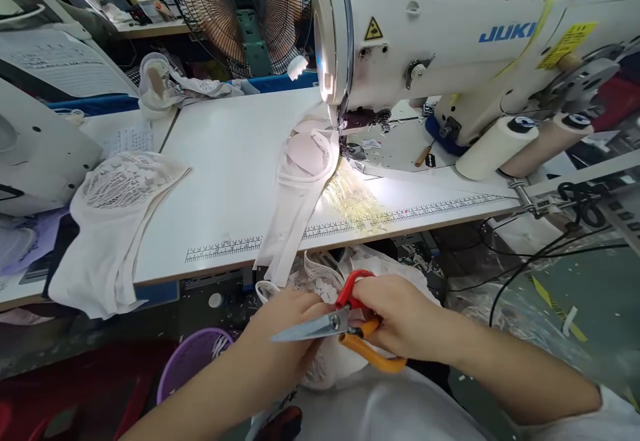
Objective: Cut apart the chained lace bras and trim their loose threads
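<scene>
My right hand is closed round the red and orange handles of the scissors, whose blades point left across my left hand. Just below the table edge, my left hand has its fingers curled against the white lace fabric over my lap; its fingertips are partly hidden behind the blades. Another white bra piece lies under the needle of the sewing machine and hangs over the front edge. Yellowish threads are spread beside it.
A folded white lace garment drapes over the table at the left. Behind stands a fan. Thread cones stand at the right. A purple basket and red stool are below left; black cables hang right.
</scene>
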`<state>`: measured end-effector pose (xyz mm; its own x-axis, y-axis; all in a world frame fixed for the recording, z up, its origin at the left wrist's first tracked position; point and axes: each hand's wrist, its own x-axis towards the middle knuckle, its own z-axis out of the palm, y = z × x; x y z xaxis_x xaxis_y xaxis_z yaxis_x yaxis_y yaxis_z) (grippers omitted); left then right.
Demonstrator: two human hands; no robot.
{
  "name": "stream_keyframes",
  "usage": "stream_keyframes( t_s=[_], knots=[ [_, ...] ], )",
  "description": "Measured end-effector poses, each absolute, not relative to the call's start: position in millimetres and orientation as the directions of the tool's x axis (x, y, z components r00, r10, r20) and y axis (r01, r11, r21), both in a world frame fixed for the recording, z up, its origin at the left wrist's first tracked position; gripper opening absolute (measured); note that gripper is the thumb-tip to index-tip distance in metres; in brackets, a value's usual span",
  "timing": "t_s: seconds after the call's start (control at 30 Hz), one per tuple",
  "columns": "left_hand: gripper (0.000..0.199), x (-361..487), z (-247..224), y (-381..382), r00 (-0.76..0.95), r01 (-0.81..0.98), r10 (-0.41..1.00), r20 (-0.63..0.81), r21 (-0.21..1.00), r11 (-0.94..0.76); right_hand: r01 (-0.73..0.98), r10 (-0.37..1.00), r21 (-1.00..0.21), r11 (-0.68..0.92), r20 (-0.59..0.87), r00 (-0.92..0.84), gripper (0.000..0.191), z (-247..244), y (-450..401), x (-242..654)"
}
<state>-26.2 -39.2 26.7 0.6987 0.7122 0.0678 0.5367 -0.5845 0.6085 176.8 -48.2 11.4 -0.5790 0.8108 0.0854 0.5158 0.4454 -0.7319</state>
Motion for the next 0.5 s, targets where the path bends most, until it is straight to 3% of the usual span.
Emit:
stream_keyframes(
  t_s=[0.07,0.2,0.33,0.4,0.5],
  knots=[
    [0.019,-25.7,26.0,-38.0,0.779,0.525,0.627,0.017,0.53,-0.666,0.527,0.795,-0.714,0.461,0.068,-0.603,0.015,8.1,-47.3,173.2],
    [0.021,-44.2,17.7,-35.3,0.782,0.566,0.623,-0.009,0.426,-0.705,0.528,0.806,-0.767,0.366,-0.022,-0.592,0.019,7.5,-46.2,183.4],
    [0.02,-76.3,15.1,-31.4,0.733,0.622,0.674,0.089,0.31,-0.719,0.56,0.827,-0.783,0.272,-0.108,-0.552,0.02,9.0,-45.2,196.3],
    [0.019,-88.8,18.0,-29.6,0.697,0.624,0.694,0.179,0.326,-0.711,0.574,0.835,-0.781,0.245,-0.132,-0.535,0.02,7.3,-45.2,200.0],
    [0.013,-96.4,22.7,-28.3,0.604,0.649,0.783,0.152,0.477,-0.593,0.575,0.843,-0.794,0.197,-0.162,-0.514,0.019,3.1,-47.6,203.6]
  ],
)
